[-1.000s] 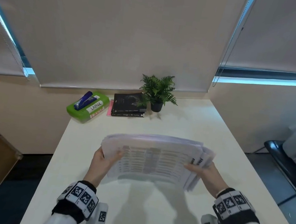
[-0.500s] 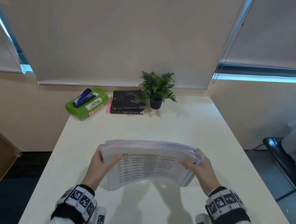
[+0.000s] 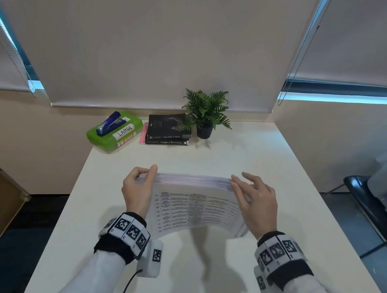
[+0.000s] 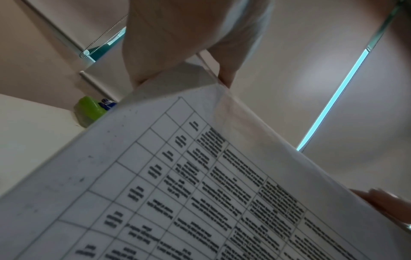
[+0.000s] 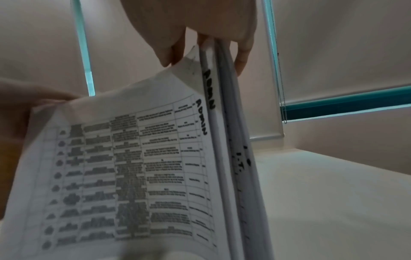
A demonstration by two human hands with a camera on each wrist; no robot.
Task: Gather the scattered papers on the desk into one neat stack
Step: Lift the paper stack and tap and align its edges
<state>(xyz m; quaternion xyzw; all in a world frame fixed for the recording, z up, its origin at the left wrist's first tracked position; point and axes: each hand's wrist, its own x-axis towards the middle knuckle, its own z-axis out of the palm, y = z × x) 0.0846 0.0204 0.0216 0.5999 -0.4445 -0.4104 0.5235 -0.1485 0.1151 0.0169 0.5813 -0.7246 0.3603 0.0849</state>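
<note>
Setting: office, probably a small corner workroom. Evidence: plain white rectangular surface [image 3: 246, 168] against beige walls; grey roller blinds [image 3: 152, 42] with bead chains; blue stapler [image 3: 109, 123] on lime-green plastic box [image 3: 112, 135] labelled "LARGE"; two stacked black books [image 3: 168, 132]; small potted fern [image 3: 205, 113]; printed table sheets [image 3: 194, 210]; black chair [image 3: 374, 207].
</note>
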